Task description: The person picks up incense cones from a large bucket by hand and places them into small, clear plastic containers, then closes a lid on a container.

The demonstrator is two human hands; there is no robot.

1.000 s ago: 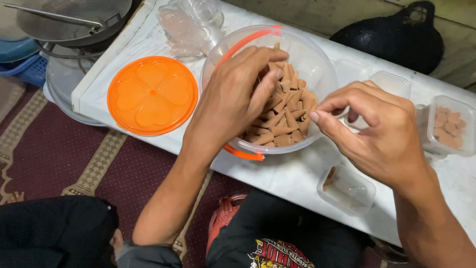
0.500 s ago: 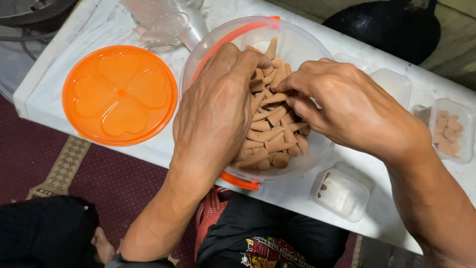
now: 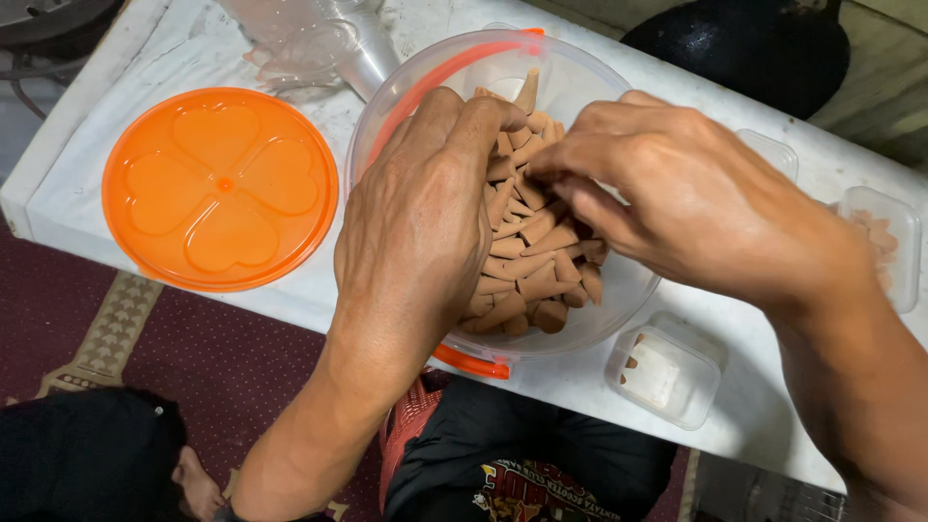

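Cones (image 3: 527, 266) of brown incense fill the clear round tub (image 3: 590, 82) under both hands. Left hand (image 3: 420, 227) lies curled over the heap, fingers dug in among the cones; whether it grips any cannot be told. Right hand (image 3: 691, 203) pinches at cones beside the left fingertips. Picking seems to be the step in hand; lifting a pinch clear without spilling looks next. Below the right wrist sits a small clear box (image 3: 665, 375); another small box (image 3: 884, 246) lies beyond it. Left of the left hand rests an orange lid (image 3: 220, 188).
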